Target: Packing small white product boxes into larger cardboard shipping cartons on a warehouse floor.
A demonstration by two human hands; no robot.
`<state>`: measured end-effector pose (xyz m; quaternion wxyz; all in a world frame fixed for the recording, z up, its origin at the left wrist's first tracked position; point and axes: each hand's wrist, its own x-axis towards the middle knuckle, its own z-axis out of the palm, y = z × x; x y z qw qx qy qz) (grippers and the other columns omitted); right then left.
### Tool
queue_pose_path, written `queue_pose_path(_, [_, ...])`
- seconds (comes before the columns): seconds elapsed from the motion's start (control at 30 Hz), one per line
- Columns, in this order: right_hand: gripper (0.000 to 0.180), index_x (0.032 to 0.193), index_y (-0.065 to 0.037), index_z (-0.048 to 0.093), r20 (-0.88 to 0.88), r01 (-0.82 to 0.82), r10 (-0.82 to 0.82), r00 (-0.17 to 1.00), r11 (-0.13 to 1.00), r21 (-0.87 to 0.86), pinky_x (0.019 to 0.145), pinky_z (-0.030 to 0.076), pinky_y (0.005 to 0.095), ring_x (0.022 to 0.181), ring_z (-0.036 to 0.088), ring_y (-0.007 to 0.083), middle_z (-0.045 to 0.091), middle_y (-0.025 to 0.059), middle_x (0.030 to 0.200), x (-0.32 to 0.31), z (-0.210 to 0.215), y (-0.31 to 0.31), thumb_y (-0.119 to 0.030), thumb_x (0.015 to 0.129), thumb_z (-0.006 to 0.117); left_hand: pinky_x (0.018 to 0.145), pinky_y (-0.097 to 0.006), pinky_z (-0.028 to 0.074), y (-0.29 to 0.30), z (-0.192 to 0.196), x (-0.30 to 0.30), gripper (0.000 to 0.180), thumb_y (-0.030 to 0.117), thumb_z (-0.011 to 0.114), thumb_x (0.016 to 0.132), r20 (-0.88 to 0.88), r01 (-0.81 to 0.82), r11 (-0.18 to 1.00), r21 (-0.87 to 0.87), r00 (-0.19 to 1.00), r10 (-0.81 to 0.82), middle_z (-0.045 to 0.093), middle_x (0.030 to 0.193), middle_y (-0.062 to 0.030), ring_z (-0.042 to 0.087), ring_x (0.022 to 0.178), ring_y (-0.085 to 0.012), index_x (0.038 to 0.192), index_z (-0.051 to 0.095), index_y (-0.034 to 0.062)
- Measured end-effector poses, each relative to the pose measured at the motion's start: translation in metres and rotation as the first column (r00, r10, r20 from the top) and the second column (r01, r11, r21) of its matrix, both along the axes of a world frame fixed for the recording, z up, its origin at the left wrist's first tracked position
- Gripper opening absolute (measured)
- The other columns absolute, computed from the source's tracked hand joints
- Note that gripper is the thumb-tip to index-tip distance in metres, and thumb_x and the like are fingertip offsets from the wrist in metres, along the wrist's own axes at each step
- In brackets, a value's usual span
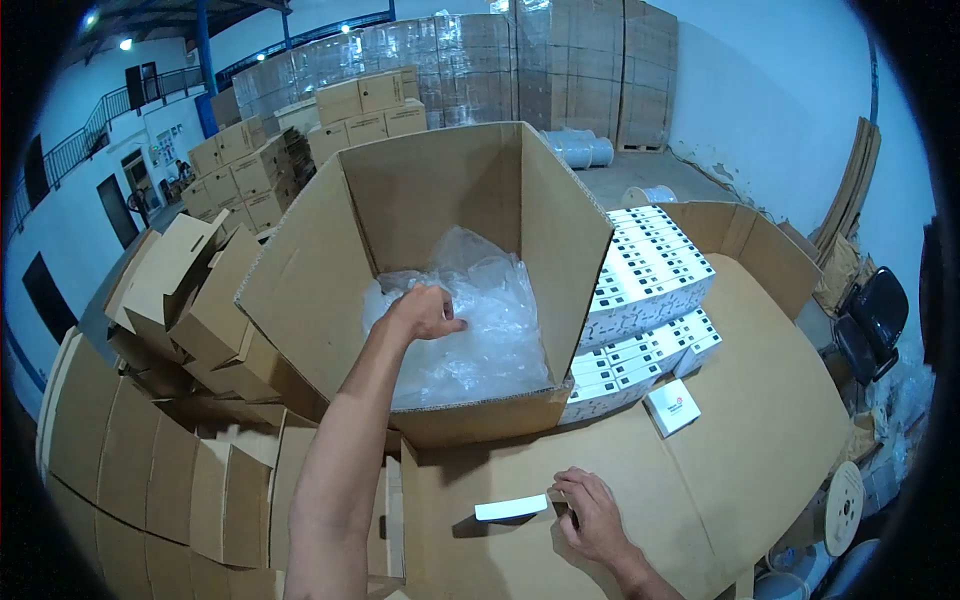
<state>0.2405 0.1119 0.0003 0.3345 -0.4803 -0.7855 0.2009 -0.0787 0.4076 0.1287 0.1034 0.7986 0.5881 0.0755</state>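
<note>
Left fingers curled over plastic — right fingers loosely bent beside white box.

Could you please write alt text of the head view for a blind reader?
A person's left hand reaches into a large open cardboard box holding crumpled clear plastic. The right hand is beside a small white box on a brown cardboard surface, with stacked white boxes behind.
</note>
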Motion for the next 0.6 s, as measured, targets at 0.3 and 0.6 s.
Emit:
queue_pose_path(0.3, [0.045,0.118,-0.004,0.061,0.016,0.008,-0.008,1.000,1.000,0.022,0.112,0.040,0.0499,0.129,0.054,0.0368,0.060,0.0155,0.130,-0.001,0.004,-0.001,0.000,0.074,0.065,0.083,-0.044,0.057,-0.001,0.004,-0.019,0.027,0.022,0.068,0.092,0.251,-0.051,0.995,0.091,0.968,0.026,0.076,0.094,-0.0223,0.075,0.090,-0.0328,0.103,0.075,-0.0015])
queue_pose_path(0.6, [0.043,0.117,-0.005,0.061,0.008,0.001,-0.001,1.000,0.999,0.046,0.111,0.041,0.0494,0.126,0.055,0.0360,0.059,0.0155,0.128,-0.002,0.007,-0.003,0.000,0.075,0.064,0.082,-0.040,0.058,-0.017,0.047,-0.025,0.018,0.013,0.069,0.089,0.487,-0.343,0.806,0.482,0.870,0.079,0.076,0.090,-0.0200,0.076,0.086,-0.0285,0.099,0.075,-0.0010])
